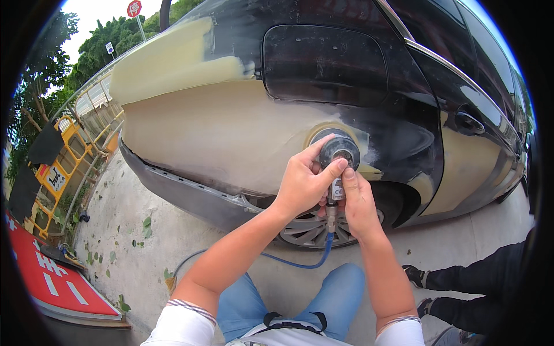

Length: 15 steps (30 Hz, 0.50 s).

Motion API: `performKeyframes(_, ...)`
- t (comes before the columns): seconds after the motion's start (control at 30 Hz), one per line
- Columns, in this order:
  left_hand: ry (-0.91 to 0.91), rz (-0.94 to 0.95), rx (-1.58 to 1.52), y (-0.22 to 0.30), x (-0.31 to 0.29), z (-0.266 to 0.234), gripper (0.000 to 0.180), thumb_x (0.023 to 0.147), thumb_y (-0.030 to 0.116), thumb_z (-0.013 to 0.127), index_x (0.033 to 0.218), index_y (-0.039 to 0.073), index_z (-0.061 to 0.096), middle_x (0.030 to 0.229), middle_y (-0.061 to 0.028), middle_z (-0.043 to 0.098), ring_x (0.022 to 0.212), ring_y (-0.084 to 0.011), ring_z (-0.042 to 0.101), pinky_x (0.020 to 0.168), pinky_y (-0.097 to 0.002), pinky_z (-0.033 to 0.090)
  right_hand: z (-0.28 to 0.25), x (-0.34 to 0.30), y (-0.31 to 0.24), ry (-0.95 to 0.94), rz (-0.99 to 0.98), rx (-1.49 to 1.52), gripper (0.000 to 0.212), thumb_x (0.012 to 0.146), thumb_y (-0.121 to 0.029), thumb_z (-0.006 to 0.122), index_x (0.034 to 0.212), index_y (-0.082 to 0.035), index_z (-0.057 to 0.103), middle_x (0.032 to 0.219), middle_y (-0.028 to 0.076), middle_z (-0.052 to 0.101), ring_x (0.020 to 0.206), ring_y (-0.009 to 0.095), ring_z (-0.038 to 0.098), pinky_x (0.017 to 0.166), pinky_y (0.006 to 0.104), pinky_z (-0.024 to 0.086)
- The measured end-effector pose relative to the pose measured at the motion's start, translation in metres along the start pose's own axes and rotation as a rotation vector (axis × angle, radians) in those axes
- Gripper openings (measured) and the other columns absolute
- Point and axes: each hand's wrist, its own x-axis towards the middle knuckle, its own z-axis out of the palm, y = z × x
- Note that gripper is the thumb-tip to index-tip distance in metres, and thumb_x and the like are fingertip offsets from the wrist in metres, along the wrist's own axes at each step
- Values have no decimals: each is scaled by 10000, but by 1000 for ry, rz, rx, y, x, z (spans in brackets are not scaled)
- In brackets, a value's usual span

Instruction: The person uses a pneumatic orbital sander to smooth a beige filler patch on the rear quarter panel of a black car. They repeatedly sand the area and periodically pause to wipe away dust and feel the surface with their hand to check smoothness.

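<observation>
Left hand (303, 183), round black sander (348, 149), right hand (362, 205) at a car's rear panel (208, 132).
A grey bumper (173, 199) follows the panel's lower left edge; the left hand curls around the sander, which sits against the panel below the rounded black flap (323, 63), above the wheel (309, 233); the right hand clasps its handle, near the blue hose (328, 248).

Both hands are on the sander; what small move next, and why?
Perhaps ease the air sander slightly right, with the left hand and right hand on it: it appears to lie against the rear quarter panel, and patchy pale smears just beyond border black paint.
</observation>
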Motion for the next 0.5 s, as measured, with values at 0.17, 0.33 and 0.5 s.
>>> performKeyframes(0.17,-40,-55,8,5,1,10,640,1030,280,797,1529,-59,584,667,7,660,533,-30,578,496,-244,470,-7,-5,-9,-5,-2,-38,616,1169,-583,420,1234,-14,646,922,68,702,757,165,714,644,335,647)
performKeyframes(0.33,-43,99,-82,2,1,20,668,1020,277,796,1534,-83,569,639,-10,648,511,-53,579,496,-254,464,-20,-6,-1,-24,-159,-22,606,1179,-569,393,1200,-26,661,924,65,703,744,162,710,624,338,643)
performKeyframes(0.5,-116,-63,39,5,11,30,614,1021,267,802,1515,-39,602,755,-7,707,537,-35,580,500,-250,478,-30,-8,3,44,-72,73,603,1185,-554,390,1173,-14,658,907,75,699,755,166,712,603,333,640)
